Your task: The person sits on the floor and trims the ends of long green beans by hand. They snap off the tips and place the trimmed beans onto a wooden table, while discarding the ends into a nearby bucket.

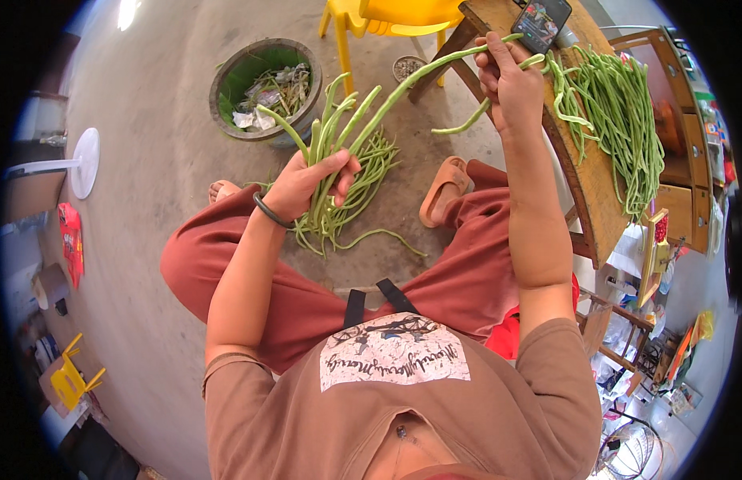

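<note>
Long green yardlong beans fill my left hand [317, 180], whose fingers close around the bunch [332, 129]. From that bunch one bean [416, 75] stretches up to my right hand [510, 84], which pinches it near its tip. More bean ends show at the right hand, and one [464, 127] hangs below it. Beyond the left hand a loose pile of beans [368, 180] lies low over the floor, partly hidden by that hand. A large heap of beans [620, 120] drapes over the edge of the wooden table at the right.
A phone [542, 23] stands at the table's [593, 204] far end. Ahead on the floor are a round bin [220, 99] with scraps, a small dish [409, 69] and a yellow plastic chair [347, 36]. A sandaled foot [446, 195] rests near the table.
</note>
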### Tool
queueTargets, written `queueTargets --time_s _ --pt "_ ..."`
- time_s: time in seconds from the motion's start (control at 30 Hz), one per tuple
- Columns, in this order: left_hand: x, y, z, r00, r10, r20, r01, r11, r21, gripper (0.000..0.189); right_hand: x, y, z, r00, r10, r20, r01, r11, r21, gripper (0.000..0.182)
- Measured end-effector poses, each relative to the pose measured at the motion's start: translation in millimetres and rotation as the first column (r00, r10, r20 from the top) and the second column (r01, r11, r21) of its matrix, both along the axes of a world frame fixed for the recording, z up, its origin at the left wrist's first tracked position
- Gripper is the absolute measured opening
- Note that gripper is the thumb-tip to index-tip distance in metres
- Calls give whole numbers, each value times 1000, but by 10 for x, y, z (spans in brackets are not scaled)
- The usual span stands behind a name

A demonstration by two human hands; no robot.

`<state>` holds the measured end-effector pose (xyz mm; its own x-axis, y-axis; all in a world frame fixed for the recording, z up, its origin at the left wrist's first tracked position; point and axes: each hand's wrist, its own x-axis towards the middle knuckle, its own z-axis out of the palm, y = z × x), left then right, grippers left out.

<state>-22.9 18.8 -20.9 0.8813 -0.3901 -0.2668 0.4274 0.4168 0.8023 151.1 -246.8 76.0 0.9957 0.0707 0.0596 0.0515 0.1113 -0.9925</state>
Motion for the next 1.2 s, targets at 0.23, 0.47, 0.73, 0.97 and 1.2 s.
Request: queueTargets --time_s 0.23,0.47,0.73,0.97,1.2 --pt "88 40 -145 943 228 -241 -276 942 -192 28 -464 322 -57 785 233 573 119 852 -510 23" --pt "86 -78 -180 925 290 -247 -320 943 -89 23 -1213 796 -466 512 781 358 -292 550 -782 38" --pt "70 -154 -39 951 270 -148 -278 960 -32 35 -903 727 -365 747 542 385 -255 768 -587 14" --pt "37 -165 5 972 236 20 -235 971 -36 44 -794 665 -353 863 499 73 -446 823 -352 22" --pt "-2 -202 42 976 158 152 -167 985 45 46 -777 686 -454 873 476 -106 -478 878 6 25"
